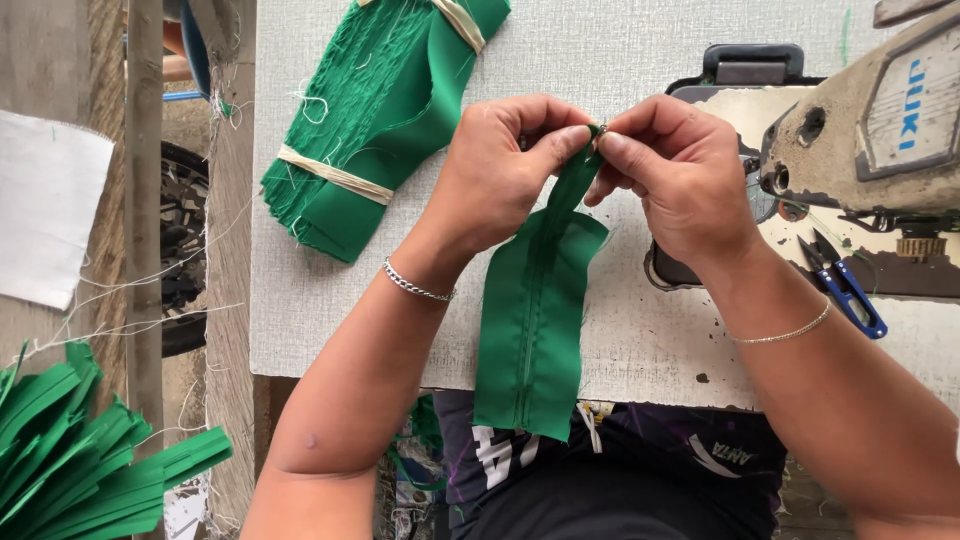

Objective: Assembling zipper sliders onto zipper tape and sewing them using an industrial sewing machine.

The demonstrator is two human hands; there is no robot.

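A green fabric piece with a sewn-in zipper (535, 310) hangs down over the table's near edge. Both hands meet at its top end. My left hand (505, 165) pinches the top of the zipper from the left with thumb and forefinger. My right hand (672, 170) pinches the same spot from the right, where a small metal slider shows between the fingertips. Each wrist wears a thin metal bracelet.
A tied bundle of green fabric pieces (385, 110) lies on the white table (620, 40) at the back left. A beige sewing machine (870, 130) stands at the right, blue thread snips (850, 290) beside it. Green strips (80, 460) sit at lower left.
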